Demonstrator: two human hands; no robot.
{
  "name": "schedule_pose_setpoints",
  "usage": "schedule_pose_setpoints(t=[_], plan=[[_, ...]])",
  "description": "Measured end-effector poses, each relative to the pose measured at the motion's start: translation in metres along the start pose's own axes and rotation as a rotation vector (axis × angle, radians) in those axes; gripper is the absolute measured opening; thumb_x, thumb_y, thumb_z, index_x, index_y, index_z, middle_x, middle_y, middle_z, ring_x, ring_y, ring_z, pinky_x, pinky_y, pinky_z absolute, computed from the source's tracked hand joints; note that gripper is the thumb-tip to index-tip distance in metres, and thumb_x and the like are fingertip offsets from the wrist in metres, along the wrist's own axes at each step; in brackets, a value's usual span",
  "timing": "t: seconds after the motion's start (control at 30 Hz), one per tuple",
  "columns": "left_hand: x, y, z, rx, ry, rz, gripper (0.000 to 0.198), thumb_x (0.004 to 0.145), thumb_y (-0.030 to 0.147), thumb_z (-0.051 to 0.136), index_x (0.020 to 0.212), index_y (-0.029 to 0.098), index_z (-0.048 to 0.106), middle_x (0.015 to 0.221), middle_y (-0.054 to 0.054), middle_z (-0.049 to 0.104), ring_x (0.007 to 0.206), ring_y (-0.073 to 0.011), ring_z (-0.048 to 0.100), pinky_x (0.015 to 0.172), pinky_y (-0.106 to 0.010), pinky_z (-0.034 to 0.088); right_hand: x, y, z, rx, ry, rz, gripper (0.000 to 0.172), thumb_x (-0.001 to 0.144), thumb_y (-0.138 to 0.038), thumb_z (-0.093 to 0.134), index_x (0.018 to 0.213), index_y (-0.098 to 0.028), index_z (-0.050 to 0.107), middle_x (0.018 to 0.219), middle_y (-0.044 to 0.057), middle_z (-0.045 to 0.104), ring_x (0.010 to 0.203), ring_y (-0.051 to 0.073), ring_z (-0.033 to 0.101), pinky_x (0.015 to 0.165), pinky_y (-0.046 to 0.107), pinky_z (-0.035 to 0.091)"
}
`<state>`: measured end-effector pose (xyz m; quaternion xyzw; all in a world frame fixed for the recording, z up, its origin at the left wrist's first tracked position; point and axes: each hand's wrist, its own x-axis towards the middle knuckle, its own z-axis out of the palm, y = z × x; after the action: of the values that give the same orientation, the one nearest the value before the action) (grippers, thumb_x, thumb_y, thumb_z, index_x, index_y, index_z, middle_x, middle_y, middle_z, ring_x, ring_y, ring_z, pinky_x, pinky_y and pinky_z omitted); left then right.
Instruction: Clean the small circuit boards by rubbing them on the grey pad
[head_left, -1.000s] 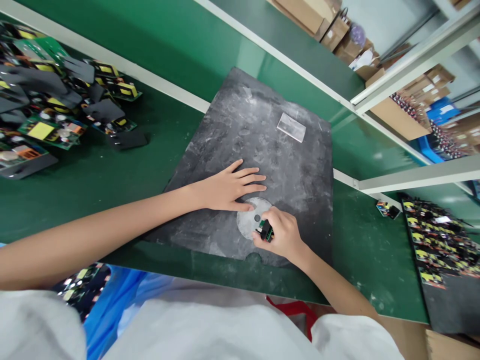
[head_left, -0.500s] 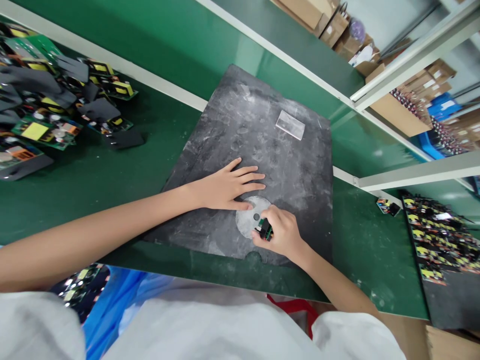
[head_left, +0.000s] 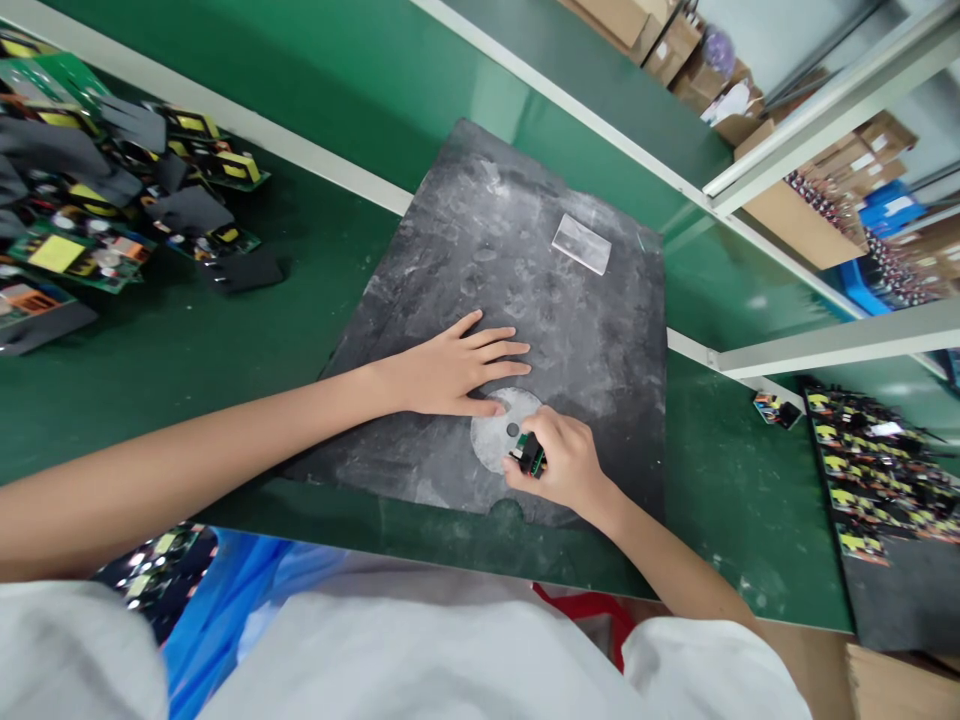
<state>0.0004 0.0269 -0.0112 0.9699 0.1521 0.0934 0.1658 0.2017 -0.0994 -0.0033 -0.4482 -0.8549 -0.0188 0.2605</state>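
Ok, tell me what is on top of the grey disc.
The right hand holds a small black-and-green piece over the lower right of the disc; the thumb of the left hand overlaps its upper left. The surface beneath them is hidden.

An electronics workshop: heaped circuit boards point(head_left: 90, 198) at ten o'clock, ranked board rows point(head_left: 885, 465) near three, stacked cartons point(head_left: 673, 55) at one.

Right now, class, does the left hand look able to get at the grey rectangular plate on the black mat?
Probably yes: the left hand lies spread palm-down, holding nothing visible, and only bare black mat separates it from the grey rectangular plate.
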Motion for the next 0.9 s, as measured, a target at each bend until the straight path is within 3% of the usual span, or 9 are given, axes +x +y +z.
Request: schedule_pose_setpoints(t=[0.9], plan=[[0.0011, -0.0027, 0.0058, 0.024, 0.039, 0.025, 0.058, 0.096, 0.057, 0.040, 0.145, 0.025, 0.040, 0.154, -0.006, 0.034, 0.146, -0.0273, 0.023, 0.118, -0.052, -0.002, -0.0003, 0.0005, -0.0002, -0.005, 0.020, 0.016, 0.023, 0.086, -0.044, 0.050, 0.083, -0.020, 0.048, 0.062, -0.003, 0.048, 0.049, 0.010, 0.046, 0.049, 0.023, 0.037]])
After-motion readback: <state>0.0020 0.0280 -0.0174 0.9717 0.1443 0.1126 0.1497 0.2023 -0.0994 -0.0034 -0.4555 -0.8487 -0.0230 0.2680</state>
